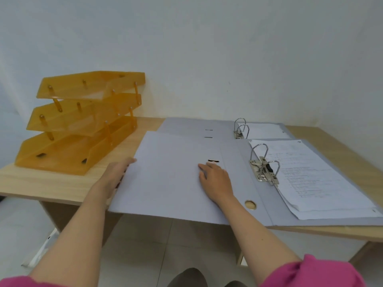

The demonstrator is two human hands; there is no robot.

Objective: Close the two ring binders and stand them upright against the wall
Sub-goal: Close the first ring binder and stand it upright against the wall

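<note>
Two grey ring binders lie open and flat on the wooden desk (51, 185). The near binder (170, 179) overhangs the desk's front edge; its metal rings (264, 166) stand closed with printed sheets (310, 177) on the right half. The far binder (186, 126) lies behind it, partly covered, with its own rings (241, 128) and sheets. My left hand (116, 175) holds the left edge of the near binder's cover, fingers curled under it. My right hand (215, 181) rests flat on the inside of that cover, near a black slot.
An orange three-tier letter tray (83, 121) stands at the back left of the desk against the white wall (207, 59). The desk's right end meets a corner of the wall. Below the desk is tiled floor (165, 255).
</note>
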